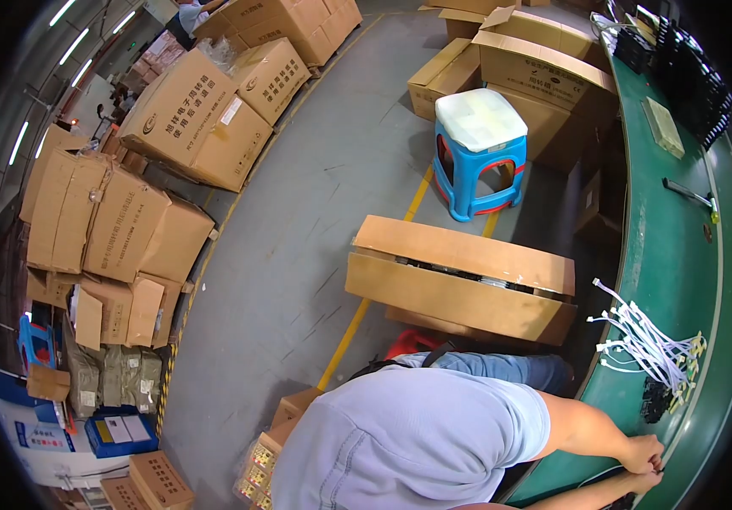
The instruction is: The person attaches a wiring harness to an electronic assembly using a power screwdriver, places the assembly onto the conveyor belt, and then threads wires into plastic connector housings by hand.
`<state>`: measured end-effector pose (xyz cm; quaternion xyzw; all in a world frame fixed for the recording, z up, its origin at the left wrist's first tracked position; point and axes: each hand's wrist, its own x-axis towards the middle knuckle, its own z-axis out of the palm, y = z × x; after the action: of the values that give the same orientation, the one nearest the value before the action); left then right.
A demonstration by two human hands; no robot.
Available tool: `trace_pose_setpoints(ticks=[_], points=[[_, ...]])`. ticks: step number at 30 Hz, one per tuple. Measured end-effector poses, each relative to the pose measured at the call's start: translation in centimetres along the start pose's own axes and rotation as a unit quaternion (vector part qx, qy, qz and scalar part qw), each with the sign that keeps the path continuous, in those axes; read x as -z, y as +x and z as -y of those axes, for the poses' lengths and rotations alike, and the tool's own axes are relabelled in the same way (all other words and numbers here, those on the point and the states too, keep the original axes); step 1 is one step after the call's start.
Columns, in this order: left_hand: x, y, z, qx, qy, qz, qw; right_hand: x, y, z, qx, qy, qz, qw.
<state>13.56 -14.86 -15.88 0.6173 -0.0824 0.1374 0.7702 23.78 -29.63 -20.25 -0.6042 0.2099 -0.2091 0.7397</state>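
At the green workbench's near edge, my left hand [642, 454] is closed, its fingertips pinched together. A thin white cable [605, 473] runs between my forearms up to these fingers. Right beside it, almost touching, my right hand [646, 482] is closed too; what it pinches is too small and too dark to make out. Just beyond my hands lies a small heap of black parts [656, 399]. A loose bundle of white cables [650, 344] with small connectors at their ends spreads over the bench past that heap.
On the green bench [659, 229] lie a hammer [690, 194] and a pale flat box [663, 127]; black racks [695, 81] stand farther along. An open carton [459, 293] is beside my legs, with a blue stool [478, 157] behind it. Stacked cartons [192, 119] line the aisle opposite.
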Motion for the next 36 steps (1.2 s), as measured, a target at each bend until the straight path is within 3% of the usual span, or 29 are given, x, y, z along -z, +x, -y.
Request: trace_pose_setpoints(ticks=[36], points=[[0.3,0.1,0.2,-0.016,0.029,0.01,0.999,1.9,2.2,-2.4,-0.028,0.021,-0.029,0.999]])
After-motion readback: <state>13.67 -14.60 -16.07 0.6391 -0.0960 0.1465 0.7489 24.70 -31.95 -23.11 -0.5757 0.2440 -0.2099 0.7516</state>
